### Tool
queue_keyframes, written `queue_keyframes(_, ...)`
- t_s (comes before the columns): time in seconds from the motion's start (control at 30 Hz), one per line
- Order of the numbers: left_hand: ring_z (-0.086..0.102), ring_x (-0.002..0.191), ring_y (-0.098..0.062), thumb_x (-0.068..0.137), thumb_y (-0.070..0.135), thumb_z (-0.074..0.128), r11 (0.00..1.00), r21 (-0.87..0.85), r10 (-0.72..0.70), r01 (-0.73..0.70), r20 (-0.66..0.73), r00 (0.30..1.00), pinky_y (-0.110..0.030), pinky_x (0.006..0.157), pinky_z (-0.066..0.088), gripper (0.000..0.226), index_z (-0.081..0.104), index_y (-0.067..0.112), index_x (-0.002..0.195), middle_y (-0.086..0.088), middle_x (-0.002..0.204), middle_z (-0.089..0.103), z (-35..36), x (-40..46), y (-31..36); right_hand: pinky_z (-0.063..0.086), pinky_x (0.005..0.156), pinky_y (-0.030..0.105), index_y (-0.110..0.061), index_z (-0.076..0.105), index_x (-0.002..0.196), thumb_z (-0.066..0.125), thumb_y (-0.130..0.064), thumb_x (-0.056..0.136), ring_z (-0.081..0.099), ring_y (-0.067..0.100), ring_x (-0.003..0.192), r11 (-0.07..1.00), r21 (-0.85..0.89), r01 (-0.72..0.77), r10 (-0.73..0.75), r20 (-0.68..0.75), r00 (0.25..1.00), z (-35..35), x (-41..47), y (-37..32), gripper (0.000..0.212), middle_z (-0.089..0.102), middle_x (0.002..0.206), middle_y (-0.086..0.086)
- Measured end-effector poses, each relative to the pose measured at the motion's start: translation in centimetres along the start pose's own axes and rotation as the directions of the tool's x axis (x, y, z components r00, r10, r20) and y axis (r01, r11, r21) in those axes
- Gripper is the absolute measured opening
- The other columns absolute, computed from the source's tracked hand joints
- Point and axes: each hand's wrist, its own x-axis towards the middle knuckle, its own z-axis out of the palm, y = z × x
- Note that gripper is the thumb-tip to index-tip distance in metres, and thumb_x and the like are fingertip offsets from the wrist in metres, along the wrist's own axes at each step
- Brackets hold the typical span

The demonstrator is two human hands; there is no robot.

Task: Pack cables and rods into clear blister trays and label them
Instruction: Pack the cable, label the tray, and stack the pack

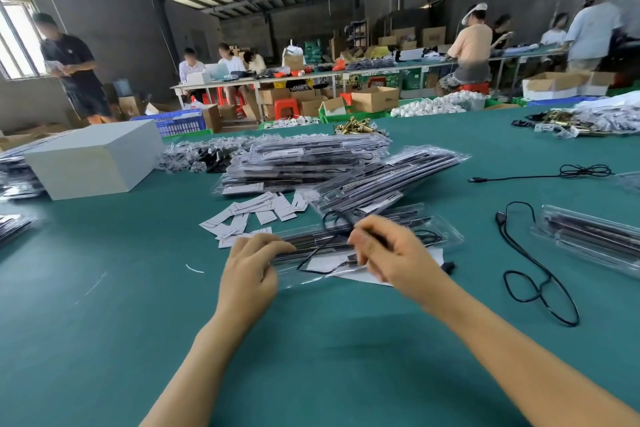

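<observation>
A wide green table [104, 322] carries everything. Toward its far left edge sits a white box [93, 159]. Beyond the middle lies a heap of filled packs [304, 163], with a second stack [388, 180] leaning just right of it. A clear tray [408, 218] holding dark rods [311, 241] lies in the middle, nearest the person. Near the right edge rests another tray [588, 239], and beside it a loose black cable [540, 274]. White labels [249, 215] are scattered between the heap and the near tray. The left hand [252, 267] rests on the tray's left end, fingers curled over its edge. The right hand [391, 253] pinches a thin black cable [332, 222] above the tray
</observation>
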Motion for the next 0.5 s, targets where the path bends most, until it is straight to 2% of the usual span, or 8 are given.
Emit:
queue_keyframes(0.07, 0.044, 0.095, -0.015, 0.067, 0.001, 0.04, 0.997, -0.042, 0.076, -0.072, 0.116, 0.99, -0.025, 0.087, 0.035, 0.049, 0.072, 0.018, 0.1, 0.009, 0.103, 0.065, 0.4, -0.2, 0.7, 0.03, 0.041, 0.016, -0.012, 0.06, 0.082, 0.057, -0.036, 0.087, 0.037, 0.009, 0.045, 0.992, 0.127, 0.019, 0.005, -0.179, 0.984, -1.4, 0.3, -0.5, 0.025, 0.052, 0.063, 0.002)
queue_keyframes(0.13, 0.045, 0.096, -0.015, 0.075, 0.007, 0.05, 0.994, -0.07, 0.095, -0.083, 0.182, 0.979, -0.028, 0.087, 0.038, 0.036, 0.072, 0.02, 0.1, 0.01, 0.099, 0.062, 0.9, -0.4, 1.4, 0.026, 0.038, 0.016, -0.007, 0.06, 0.082, 0.058, -0.037, 0.084, 0.031, 0.01, 0.043, 0.986, 0.166, 0.019, 0.031, -0.292, 0.956, -2.7, 0.4, -0.7, 0.03, 0.048, 0.06, 0.002)
queue_keyframes(0.17, 0.047, 0.096, -0.016, 0.081, 0.013, 0.058, 0.994, -0.073, 0.094, -0.083, 0.168, 0.981, -0.028, 0.086, 0.039, 0.025, 0.072, 0.021, 0.1, 0.009, 0.096, 0.06, 1.1, -0.6, 1.7, 0.024, 0.037, 0.017, -0.006, 0.061, 0.081, 0.06, -0.038, 0.083, 0.029, 0.011, 0.043, 0.983, 0.184, 0.003, 0.056, -0.311, 0.949, -3.2, 0.5, -0.7, 0.032, 0.047, 0.059, 0.002)
queue_keyframes(0.2, 0.048, 0.094, -0.017, 0.084, 0.02, 0.064, 0.994, -0.074, 0.091, -0.081, 0.135, 0.987, -0.027, 0.085, 0.038, 0.017, 0.072, 0.021, 0.1, 0.008, 0.092, 0.058, 1.3, -0.7, 2.1, 0.022, 0.036, 0.017, -0.006, 0.062, 0.081, 0.061, -0.039, 0.081, 0.027, 0.011, 0.043, 0.978, 0.205, -0.022, 0.086, -0.311, 0.946, -3.5, 0.5, -0.8, 0.033, 0.045, 0.058, 0.003)
queue_keyframes(0.3, 0.047, 0.089, -0.014, 0.082, 0.037, 0.067, 0.991, -0.121, 0.066, -0.058, 0.068, 0.996, -0.015, 0.081, 0.034, 0.024, 0.072, 0.021, 0.098, 0.009, 0.084, 0.054, 1.7, -0.6, 3.1, 0.021, 0.037, 0.016, -0.009, 0.065, 0.077, 0.063, -0.039, 0.083, 0.027, 0.011, 0.042, 0.963, 0.246, -0.105, 0.171, -0.266, 0.949, -3.6, 0.6, -0.8, 0.03, 0.046, 0.058, 0.003)
queue_keyframes(0.43, 0.048, 0.079, -0.009, 0.088, 0.026, 0.066, 0.979, -0.189, 0.094, -0.077, 0.082, 0.992, -0.014, 0.072, 0.034, 0.007, 0.071, 0.021, 0.088, 0.018, 0.072, 0.053, 1.8, -0.6, 3.6, 0.02, 0.037, 0.016, -0.012, 0.064, 0.074, 0.059, -0.036, 0.092, 0.029, 0.011, 0.04, 0.941, 0.251, -0.227, 0.281, -0.208, 0.937, -3.2, 0.6, -0.8, 0.031, 0.049, 0.057, 0.001)
queue_keyframes(0.5, 0.048, 0.076, -0.006, 0.089, 0.023, 0.067, 0.978, -0.203, 0.063, -0.04, 0.106, 0.992, -0.011, 0.067, 0.034, 0.007, 0.069, 0.023, 0.083, 0.017, 0.064, 0.054, 1.9, -0.8, 3.7, 0.023, 0.037, 0.016, -0.012, 0.062, 0.073, 0.059, -0.039, 0.093, 0.033, 0.011, 0.039, 0.935, 0.189, -0.299, 0.339, -0.243, 0.909, -3.3, 0.7, -0.6, 0.034, 0.051, 0.058, 0.001)
